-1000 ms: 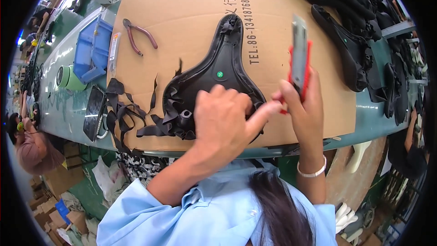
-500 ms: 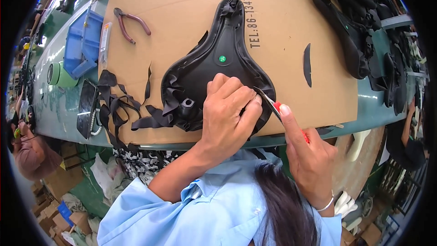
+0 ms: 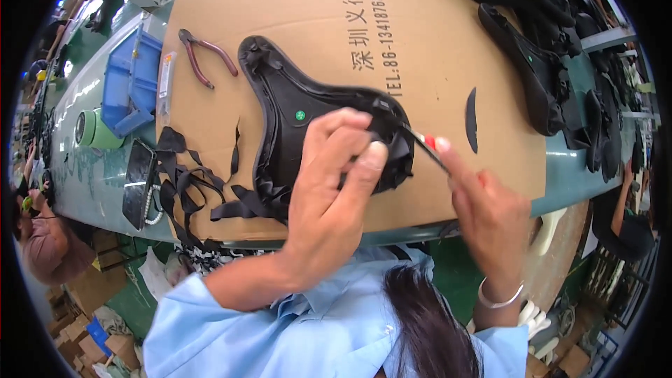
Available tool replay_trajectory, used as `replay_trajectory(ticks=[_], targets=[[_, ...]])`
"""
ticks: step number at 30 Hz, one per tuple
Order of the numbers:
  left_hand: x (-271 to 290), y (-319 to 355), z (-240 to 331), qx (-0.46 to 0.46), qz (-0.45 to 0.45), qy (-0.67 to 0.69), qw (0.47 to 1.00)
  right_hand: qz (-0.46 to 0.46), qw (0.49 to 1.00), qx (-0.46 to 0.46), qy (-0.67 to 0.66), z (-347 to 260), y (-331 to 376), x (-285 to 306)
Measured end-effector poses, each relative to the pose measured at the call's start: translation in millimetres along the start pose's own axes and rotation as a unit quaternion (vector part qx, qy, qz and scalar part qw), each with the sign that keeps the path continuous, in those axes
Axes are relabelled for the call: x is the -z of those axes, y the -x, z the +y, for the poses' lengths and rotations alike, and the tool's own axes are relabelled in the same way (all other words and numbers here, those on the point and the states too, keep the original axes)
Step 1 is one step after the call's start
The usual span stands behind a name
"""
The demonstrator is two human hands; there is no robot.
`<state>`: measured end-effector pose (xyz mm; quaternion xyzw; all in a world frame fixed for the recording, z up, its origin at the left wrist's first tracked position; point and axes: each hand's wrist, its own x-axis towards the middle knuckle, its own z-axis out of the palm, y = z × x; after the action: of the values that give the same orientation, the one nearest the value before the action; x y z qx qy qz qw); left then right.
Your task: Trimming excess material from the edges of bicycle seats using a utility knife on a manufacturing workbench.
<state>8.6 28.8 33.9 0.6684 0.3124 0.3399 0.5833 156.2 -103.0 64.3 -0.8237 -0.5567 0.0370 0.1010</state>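
A black bicycle saddle (image 3: pixel 280 141) lies upside down on the cardboard, its nose toward the far left, with gathered black cover material along the rim. Over its wide end is my left hand (image 3: pixel 325 182), fingers bent and thumb apart from them, gripping nothing that I can see. My right hand (image 3: pixel 490 213), blurred by motion, grips a red-handled tool with a thin metal blade (image 3: pixel 432 152). The blade's tip meets the saddle's right rim. Whether the tool has one blade or two cannot be made out.
Cut black strips (image 3: pixel 189 175) lie left of the saddle, below dark-red-handled pliers (image 3: pixel 199 59). A blue bin (image 3: pixel 131 80), a green round object (image 3: pixel 98 129) and a phone (image 3: pixel 138 180) sit farther left. More black saddles (image 3: pixel 518 63) pile up at the right, near a curved black offcut (image 3: pixel 472 120).
The saddle has turned counterclockwise, its nose swinging from the far middle to the far left. My left hand has moved slightly left and loosened its fingers. The tool remains in my right hand.
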Motion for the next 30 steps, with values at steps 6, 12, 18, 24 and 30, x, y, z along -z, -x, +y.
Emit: replay_trajectory(ticks=[6, 12, 18, 24, 30], targets=[[14, -113, -4, -0.096, -0.217, -0.05, 0.97, -0.047, 0.967, 0.031, -0.25, 48, -72, -19], [27, -138, -7, -0.028, -0.086, 0.368, 0.925, 0.034, 0.954, -0.016, -0.297, 14, -28, -37], [7, -126, 1, -0.249, -0.159, -0.489, 0.821, -0.019, 0.959, -0.025, -0.28, 33, -59, -27], [3, -155, -2, 0.059, -0.203, -0.114, 0.971, -0.009, 0.901, -0.128, -0.414, 1, -27, -54], [-10, -156, 12, -0.028, -0.047, 0.592, 0.804, -0.082, 0.883, -0.191, -0.42, -20, -7, -34]])
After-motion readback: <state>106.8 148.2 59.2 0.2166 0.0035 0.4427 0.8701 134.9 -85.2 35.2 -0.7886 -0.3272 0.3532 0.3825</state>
